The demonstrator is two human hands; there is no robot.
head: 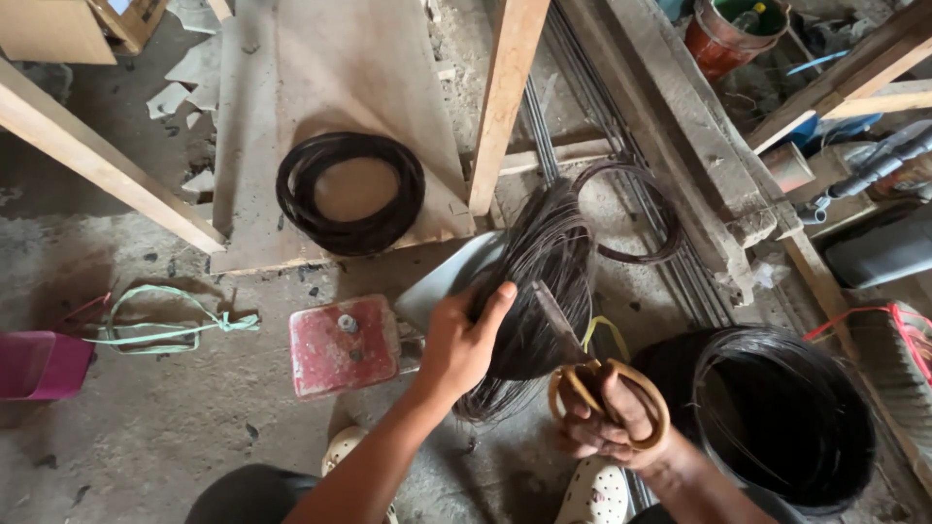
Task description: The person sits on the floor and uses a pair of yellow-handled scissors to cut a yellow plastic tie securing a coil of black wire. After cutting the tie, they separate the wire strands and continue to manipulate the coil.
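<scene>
The left hand (464, 342) is clamped around a bundle of thin dark wire strands (539, 281) held over the dusty floor; the right hand (607, 417) is closed through the yellow-handled shears (610, 388). The wire looks springy and light — best gripped mid-bundle. Its lower ends and the blades are hard to make out

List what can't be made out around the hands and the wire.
Head view:
- Shear blades: hidden inside the wire bundle; only the tan handles of the shears show.
- Right hand: palm hidden behind handles.
- Left hand: fingers buried in wire.
- Black coil: lower part cut off by frame edge.
</scene>
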